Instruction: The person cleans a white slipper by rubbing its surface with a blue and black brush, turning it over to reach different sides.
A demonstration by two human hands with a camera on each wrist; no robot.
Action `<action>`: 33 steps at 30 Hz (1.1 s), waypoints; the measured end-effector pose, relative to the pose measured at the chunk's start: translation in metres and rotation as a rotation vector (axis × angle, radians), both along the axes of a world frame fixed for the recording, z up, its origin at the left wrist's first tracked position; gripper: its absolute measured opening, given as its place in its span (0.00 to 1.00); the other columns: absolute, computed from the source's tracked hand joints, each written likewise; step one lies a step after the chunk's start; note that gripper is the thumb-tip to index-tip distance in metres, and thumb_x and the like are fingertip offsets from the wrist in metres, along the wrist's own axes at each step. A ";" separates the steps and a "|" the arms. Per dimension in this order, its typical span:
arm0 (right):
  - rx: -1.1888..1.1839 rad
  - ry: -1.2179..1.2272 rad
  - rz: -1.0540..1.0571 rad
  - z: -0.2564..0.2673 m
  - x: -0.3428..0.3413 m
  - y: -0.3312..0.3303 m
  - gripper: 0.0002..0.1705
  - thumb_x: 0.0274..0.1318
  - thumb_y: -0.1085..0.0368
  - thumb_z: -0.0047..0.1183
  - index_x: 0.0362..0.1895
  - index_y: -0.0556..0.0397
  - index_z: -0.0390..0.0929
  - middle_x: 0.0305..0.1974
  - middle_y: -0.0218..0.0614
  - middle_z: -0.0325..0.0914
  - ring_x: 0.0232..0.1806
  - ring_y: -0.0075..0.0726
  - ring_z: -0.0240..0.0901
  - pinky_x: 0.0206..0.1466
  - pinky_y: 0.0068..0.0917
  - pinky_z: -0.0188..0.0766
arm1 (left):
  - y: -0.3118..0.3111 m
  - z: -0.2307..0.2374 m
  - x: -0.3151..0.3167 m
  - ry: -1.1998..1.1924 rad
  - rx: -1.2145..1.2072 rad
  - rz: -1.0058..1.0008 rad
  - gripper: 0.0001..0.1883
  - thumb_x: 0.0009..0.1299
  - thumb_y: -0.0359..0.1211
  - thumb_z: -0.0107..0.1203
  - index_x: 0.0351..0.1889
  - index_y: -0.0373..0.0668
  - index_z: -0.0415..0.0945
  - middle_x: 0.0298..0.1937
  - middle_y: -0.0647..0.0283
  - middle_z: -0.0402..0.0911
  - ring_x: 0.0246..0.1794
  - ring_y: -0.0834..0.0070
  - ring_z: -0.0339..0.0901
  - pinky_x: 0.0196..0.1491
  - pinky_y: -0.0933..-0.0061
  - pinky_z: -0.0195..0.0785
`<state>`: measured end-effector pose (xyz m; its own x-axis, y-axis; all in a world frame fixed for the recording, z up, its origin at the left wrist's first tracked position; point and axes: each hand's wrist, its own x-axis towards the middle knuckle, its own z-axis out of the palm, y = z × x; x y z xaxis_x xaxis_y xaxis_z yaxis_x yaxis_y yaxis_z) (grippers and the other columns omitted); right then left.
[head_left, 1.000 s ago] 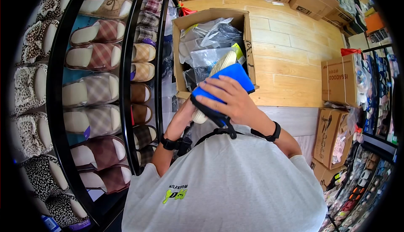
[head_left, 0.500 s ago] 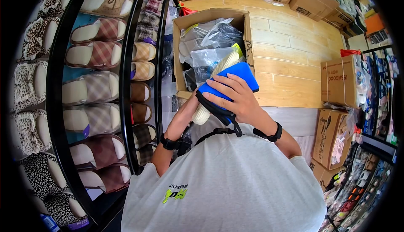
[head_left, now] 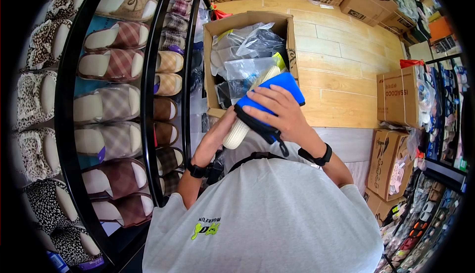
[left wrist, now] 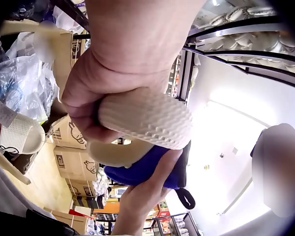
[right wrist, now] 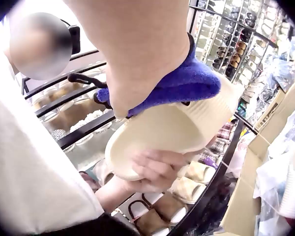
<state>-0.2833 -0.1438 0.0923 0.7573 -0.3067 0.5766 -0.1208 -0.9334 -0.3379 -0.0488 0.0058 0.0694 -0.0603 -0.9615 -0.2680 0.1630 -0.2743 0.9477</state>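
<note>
A cream slipper [head_left: 236, 135] with a ribbed upper is held tilted in front of the shirt. My left hand [head_left: 217, 134] grips it; in the left wrist view its fingers curl round the textured sole [left wrist: 152, 118]. My right hand [head_left: 282, 114] holds a blue cloth [head_left: 287, 81] with black trim and a black loop against the slipper. In the left wrist view the right thumb [left wrist: 165, 164] lies over the cloth. The smooth footbed [right wrist: 152, 125] faces the right wrist camera, with left fingers [right wrist: 157, 167] at its edge.
An open carton [head_left: 296, 50] full of bagged goods stands just beyond the hands. On the left, black racks [head_left: 67, 104] carry rows of slippers. More cartons [head_left: 398, 97] line the wooden floor [head_left: 341, 85]. Another cream slipper [left wrist: 22, 132] shows at the carton in the left wrist view.
The blue cloth and right hand have shifted slightly right along the slipper. More of the slipper's near end shows beside the cloth, and the black loop has swung right.
</note>
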 end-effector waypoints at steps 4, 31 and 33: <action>0.109 -0.117 -0.133 -0.003 0.001 -0.013 0.34 0.61 0.56 0.68 0.73 0.39 0.84 0.75 0.39 0.79 0.76 0.52 0.74 0.80 0.57 0.66 | -0.008 0.015 0.000 -0.225 -0.116 -0.144 0.30 0.93 0.37 0.37 0.91 0.39 0.56 0.80 0.56 0.73 0.73 0.70 0.78 0.73 0.71 0.71; 0.060 -0.074 -0.105 -0.002 -0.009 -0.007 0.35 0.59 0.62 0.65 0.73 0.39 0.84 0.74 0.38 0.80 0.76 0.50 0.76 0.80 0.55 0.67 | -0.015 0.012 -0.004 -0.221 -0.268 -0.159 0.28 0.92 0.33 0.40 0.87 0.33 0.61 0.85 0.56 0.70 0.84 0.69 0.67 0.85 0.67 0.58; 0.104 -0.059 -0.177 -0.003 -0.009 -0.011 0.35 0.59 0.60 0.67 0.74 0.40 0.84 0.74 0.39 0.80 0.76 0.52 0.75 0.79 0.57 0.67 | -0.025 0.034 -0.016 -0.156 -0.071 -0.128 0.28 0.91 0.32 0.42 0.86 0.35 0.63 0.84 0.53 0.68 0.85 0.65 0.66 0.86 0.66 0.54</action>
